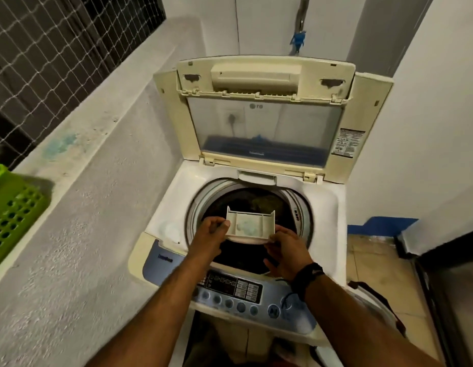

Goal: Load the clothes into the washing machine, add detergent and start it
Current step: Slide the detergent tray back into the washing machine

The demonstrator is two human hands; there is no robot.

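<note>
A cream top-loading washing machine (161,221) stands with its folded lid (264,112) raised. Dark clothes (259,202) lie in the drum. Over the drum opening I hold a white detergent drawer (250,225) with several compartments and pale blue residue in its middle one. My left hand (210,231) grips its left side, thumb on the edge. My right hand (288,250) pinches its front right corner; a black band sits on that wrist. The blue control panel (238,292) with round buttons lies under my forearms.
A rough grey ledge (79,144) runs along the left, with a green perforated basket (10,205) on it and netted window bars above. A blue tap (298,41) hangs on the wall behind the machine. Tiled floor and a dark appliance edge (447,295) lie to the right.
</note>
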